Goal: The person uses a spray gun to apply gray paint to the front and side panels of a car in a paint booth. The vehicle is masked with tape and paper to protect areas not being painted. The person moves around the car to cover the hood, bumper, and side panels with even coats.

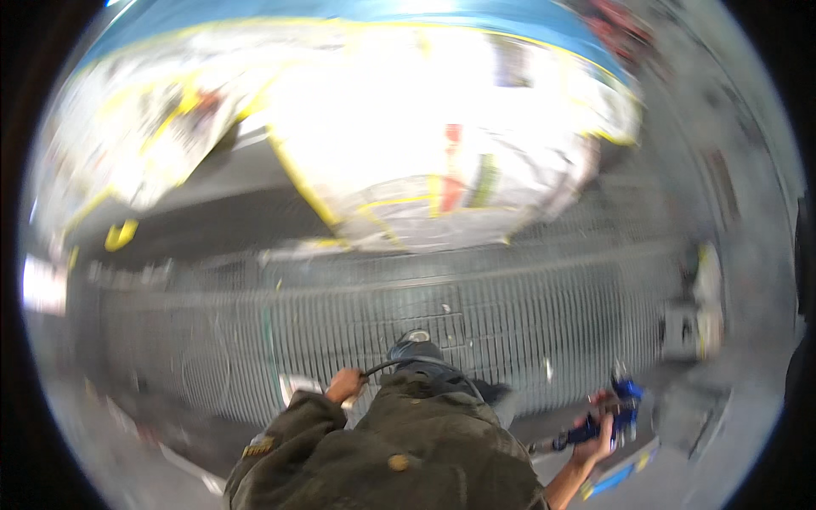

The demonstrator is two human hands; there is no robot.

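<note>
My left hand (343, 385) is closed on a dark hose (384, 365), which curves across the front of my legs toward the right. At the lower right my right hand (600, 439) grips a blue and silver spray gun (627, 394). Across the upper half, white masking paper (416, 127) with yellow tape covers a large object with a blue top (357, 10); bright glare washes out much of it, and the picture is blurred by motion.
Under me is a grated metal floor (314, 297), with my shoe (415, 338) on it. A grey box-like object (680, 331) stands at the right. Red items (612, 34), too blurred to name, are at the upper right, beside a grey wall (739, 195).
</note>
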